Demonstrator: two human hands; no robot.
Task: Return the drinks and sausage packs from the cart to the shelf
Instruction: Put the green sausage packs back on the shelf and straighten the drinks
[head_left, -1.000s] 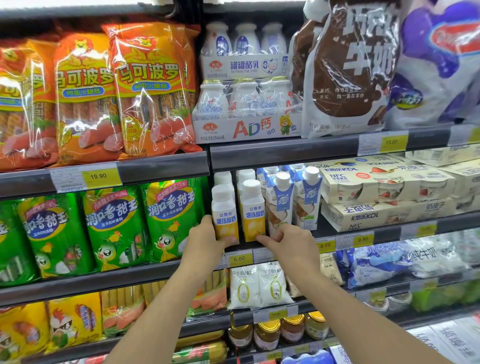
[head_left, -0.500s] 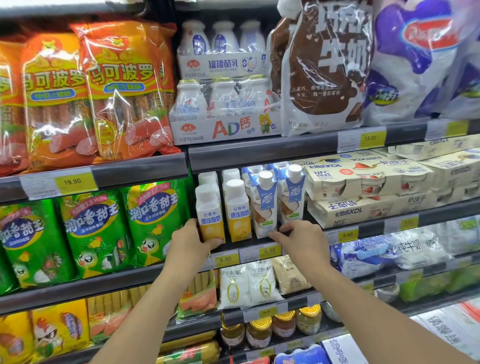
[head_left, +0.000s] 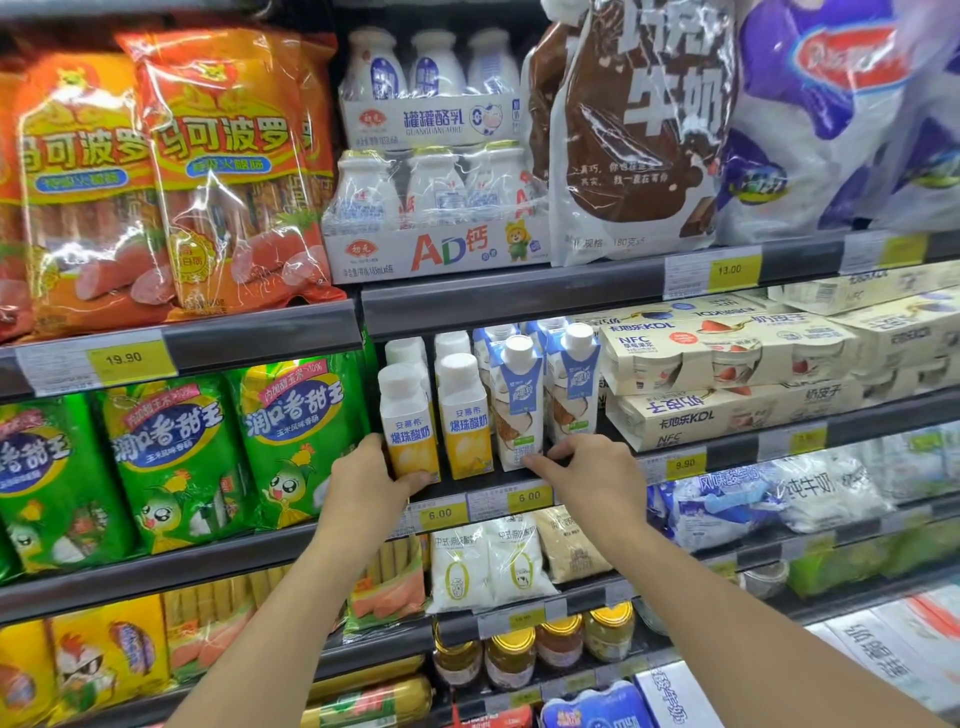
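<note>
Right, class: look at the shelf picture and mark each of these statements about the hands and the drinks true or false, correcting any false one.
1. The left hand grips the white-capped yellow yoghurt bottle. True.
2. The right hand holds an orange sausage pack. False: its fingers touch the base of the blue-and-white coconut drink carton.
3. The yellow price tag below the bottle reads 6.00. True.
4. The green corn sausage packs sit to the right of the bottles. False: they are to the left.

white-and-yellow yogurt bottle (head_left: 410, 426), blue-and-white carton (head_left: 518, 400), orange sausage packs (head_left: 239, 171), green corn-sausage packs (head_left: 301, 436)
</note>
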